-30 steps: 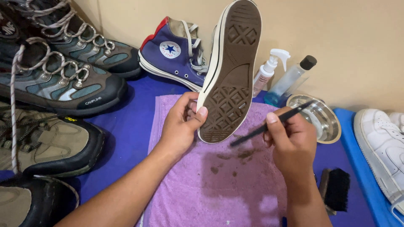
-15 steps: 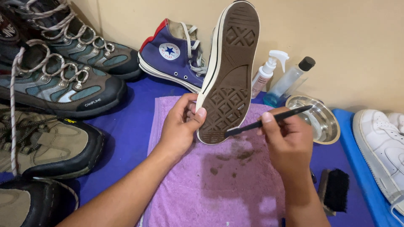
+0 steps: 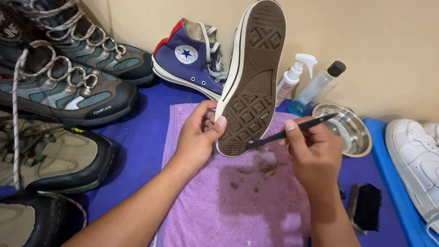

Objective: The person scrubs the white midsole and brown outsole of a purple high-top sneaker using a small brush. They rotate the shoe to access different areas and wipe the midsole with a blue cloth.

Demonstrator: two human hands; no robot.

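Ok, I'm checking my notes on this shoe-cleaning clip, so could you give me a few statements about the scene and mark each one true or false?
1. The left hand holds a sneaker with its sole turned toward the camera. True.
2. The right hand holds a spray bottle. False: it holds a thin black brush; the spray bottle stands by the wall.
3. The brush tip touches the sole near its lower end. True.
4. The towel under the hands is spotless. False: brown dirt specks lie on the purple towel.
5. The metal bowl sits left of the sneaker. False: it sits to the right, near the white shoe.
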